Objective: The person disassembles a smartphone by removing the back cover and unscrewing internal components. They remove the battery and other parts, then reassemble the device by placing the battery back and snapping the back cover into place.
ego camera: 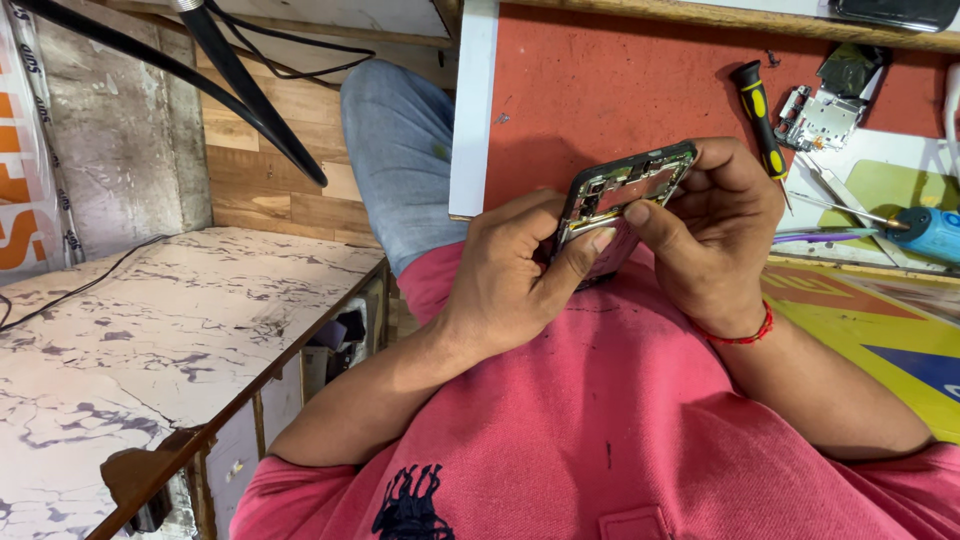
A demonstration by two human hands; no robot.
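Note:
An opened mobile phone [628,188] with its back off and inner parts showing is held up over my lap, in front of the red desk top [600,90]. My left hand [510,270] grips its lower left side, thumb laid across the near edge. My right hand [715,225] holds the right side, thumb pressing on the inside of the frame. A red thread band circles my right wrist.
On the desk to the right lie a black and yellow screwdriver [760,115], a removed metal phone part [825,115], tweezers [835,195] and a blue tool [930,232] on a white and green mat. A marble-patterned counter [130,340] stands at left, cables above it.

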